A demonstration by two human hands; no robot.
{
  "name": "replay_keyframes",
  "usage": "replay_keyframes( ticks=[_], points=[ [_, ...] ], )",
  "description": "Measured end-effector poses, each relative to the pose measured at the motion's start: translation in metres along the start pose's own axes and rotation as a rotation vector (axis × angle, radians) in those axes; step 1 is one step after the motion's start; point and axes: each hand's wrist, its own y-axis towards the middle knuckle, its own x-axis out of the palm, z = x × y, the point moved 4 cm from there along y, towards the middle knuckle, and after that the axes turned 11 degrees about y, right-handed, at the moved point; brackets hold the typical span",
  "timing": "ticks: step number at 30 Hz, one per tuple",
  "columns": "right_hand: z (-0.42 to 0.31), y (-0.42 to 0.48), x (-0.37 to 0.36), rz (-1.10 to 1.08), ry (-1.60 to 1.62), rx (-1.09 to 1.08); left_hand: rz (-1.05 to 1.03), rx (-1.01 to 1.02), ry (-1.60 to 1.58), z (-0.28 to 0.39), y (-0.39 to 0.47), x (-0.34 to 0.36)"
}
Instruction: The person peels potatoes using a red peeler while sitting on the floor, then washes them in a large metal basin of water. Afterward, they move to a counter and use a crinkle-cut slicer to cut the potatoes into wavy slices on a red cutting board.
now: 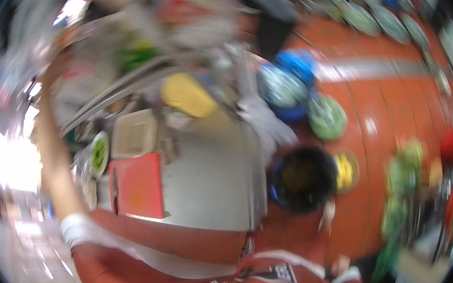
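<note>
My left arm stretches up along the left side, and my left hand [65, 37] is raised beside the shelf above the worktop. Blur hides its fingers and anything in them. Close to my body at the lower right is my right hand [339, 265], small and partly hidden by the sleeve; its grip cannot be made out. On the metal worktop [214, 177] before me lies a red cutting board [141, 186] with a knife [114, 190] along its left edge. Behind the board sits a beige plastic tray [135, 134]. A white bowl of chopped greens [99, 154] stands to its left.
A metal shelf edge [116, 88] crosses above the worktop. A yellow object [187, 96] lies toward the back. On the red tiled floor [362, 106] stand a dark round tub [305, 179], a bowl of yellow pieces [345, 172] and bagged greens [327, 117]. Leafy vegetables [402, 180] are at right.
</note>
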Motion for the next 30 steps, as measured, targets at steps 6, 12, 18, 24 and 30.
replay_keyframes(
  ticks=[6,12,18,24,30],
  points=[
    [-0.095,0.059,-0.047,0.273,0.187,0.299,0.495,0.138,-0.201,0.385,-0.077,-0.004],
    [-0.183,0.464,-0.034,0.088,-0.257,0.129,-0.299,0.261,-0.433,0.872,-0.268,0.245],
    [-0.188,0.755,0.047,-0.082,-0.072,0.007,-0.884,0.36,-0.463,1.174,-0.426,0.421],
    [-0.197,0.808,0.073,-0.14,0.077,-0.161,-1.015,0.306,-0.474,1.243,-0.429,0.439],
    [-0.297,0.712,0.011,-0.091,0.265,0.174,-1.029,0.122,-0.575,1.242,-0.387,0.372]
  ],
)
